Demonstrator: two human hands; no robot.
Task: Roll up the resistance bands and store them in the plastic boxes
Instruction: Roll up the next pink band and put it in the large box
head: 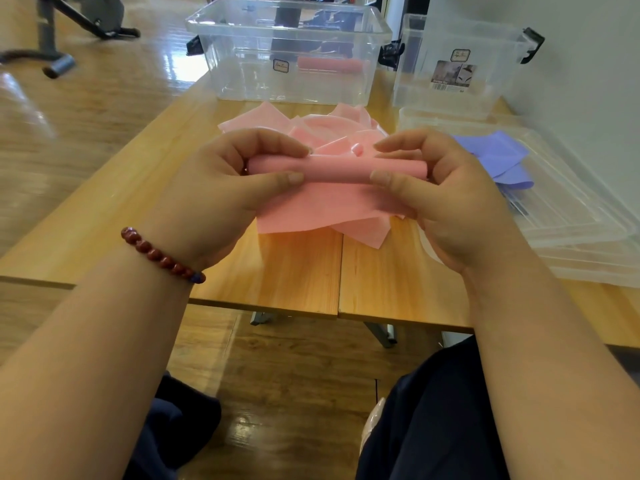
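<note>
A pink resistance band [336, 169] is partly rolled into a tube held above the wooden table [301, 271]. My left hand [221, 188] pinches the roll's left end between thumb and fingers. My right hand [446, 192] pinches its right end the same way. The unrolled part of the band hangs below the roll and trails back into a crumpled pink heap [311, 126]. A clear plastic box [287, 50] at the back holds one rolled pink band [329, 65]. A second clear box [460, 64] stands to its right.
Clear lids [571, 216] lie stacked at the table's right side with a purple band [498, 154] on them. A white wall runs along the right. Exercise equipment [69, 26] stands on the wooden floor at the far left. My knees are under the table's near edge.
</note>
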